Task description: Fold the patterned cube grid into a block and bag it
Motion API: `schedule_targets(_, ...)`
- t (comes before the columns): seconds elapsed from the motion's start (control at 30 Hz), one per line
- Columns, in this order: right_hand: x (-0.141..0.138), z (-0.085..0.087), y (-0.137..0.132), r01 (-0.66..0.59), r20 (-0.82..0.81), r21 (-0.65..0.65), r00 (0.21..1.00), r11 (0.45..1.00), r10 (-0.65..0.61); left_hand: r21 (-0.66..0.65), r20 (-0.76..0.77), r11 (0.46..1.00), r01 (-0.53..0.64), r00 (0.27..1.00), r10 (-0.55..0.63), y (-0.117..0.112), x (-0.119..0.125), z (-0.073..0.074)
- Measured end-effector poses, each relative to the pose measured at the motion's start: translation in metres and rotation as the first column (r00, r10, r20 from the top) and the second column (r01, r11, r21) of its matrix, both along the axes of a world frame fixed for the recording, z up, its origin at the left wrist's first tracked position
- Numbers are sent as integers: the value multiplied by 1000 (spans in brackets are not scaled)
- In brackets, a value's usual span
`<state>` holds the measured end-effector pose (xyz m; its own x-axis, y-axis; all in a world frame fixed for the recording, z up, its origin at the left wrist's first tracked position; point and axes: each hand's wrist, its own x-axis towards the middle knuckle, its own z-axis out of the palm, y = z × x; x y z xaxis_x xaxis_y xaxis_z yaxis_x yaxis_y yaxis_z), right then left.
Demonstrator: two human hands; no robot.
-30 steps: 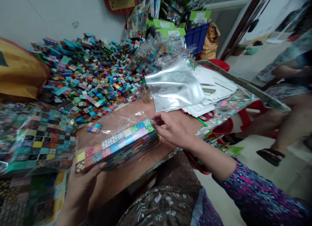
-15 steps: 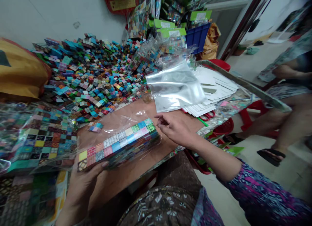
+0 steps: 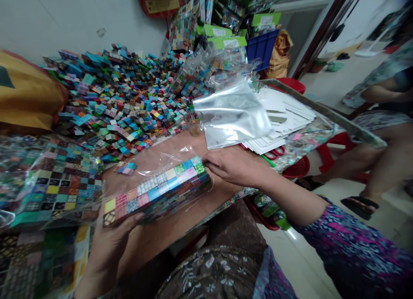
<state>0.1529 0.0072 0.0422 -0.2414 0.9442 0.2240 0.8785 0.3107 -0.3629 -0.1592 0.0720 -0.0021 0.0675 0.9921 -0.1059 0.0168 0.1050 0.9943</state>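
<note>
A long block of small patterned cubes (image 3: 158,185), colourful and set in rows, lies at a slant over the brown board inside a clear plastic bag (image 3: 155,161). My left hand (image 3: 112,238) is closed round its near left end, with the thumb along the front side. At the far right end, my right hand (image 3: 232,165) has its fingers pinched together against the corner of the cubes. What sits between those fingertips, perhaps the bag's film, is hidden. Just behind the block rests a small loose clump of cubes (image 3: 127,167).
A big heap of loose cubes (image 3: 129,105) lies against the wall. Clear flat bags (image 3: 235,116) and white cards (image 3: 287,118) are at the right, beside red scissors (image 3: 275,152). Bagged cubes (image 3: 61,183) stand at the left. Another person's legs (image 3: 371,161) show at the right.
My right hand has moved slightly left and down to the block's right end, and its fingers have closed. My left hand and the block have stayed in place.
</note>
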Motion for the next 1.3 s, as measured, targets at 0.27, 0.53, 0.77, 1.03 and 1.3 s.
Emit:
schedule_targets(0.27, -2, 5, 5, -33, -77, -50, 997, 998, 29, 7, 18, 1000, -14, 1000, 14, 2, -2, -5)
schedule_targets(0.53, 0, -4, 7, -53, -52, -37, 997, 998, 51, 4, 40, 1000, -6, 999, 6, -2, 2, 2)
schedule_targets(0.77, -2, -7, 5, -30, -30, -10, 999, 999, 30, 84, 43, 996, -19, 999, 15, 1, 1, 0)
schedule_targets(1.03, -1, -9, 1, -43, -61, 30, 997, 999, 44, 113, 44, 993, -34, 999, 29, -4, 7, 6)
schedule_targets(1.3, -4, -29, -1, 43, -155, 68, 987, 997, -32, 2, 25, 997, -74, 997, 74, -4, 3, 5)
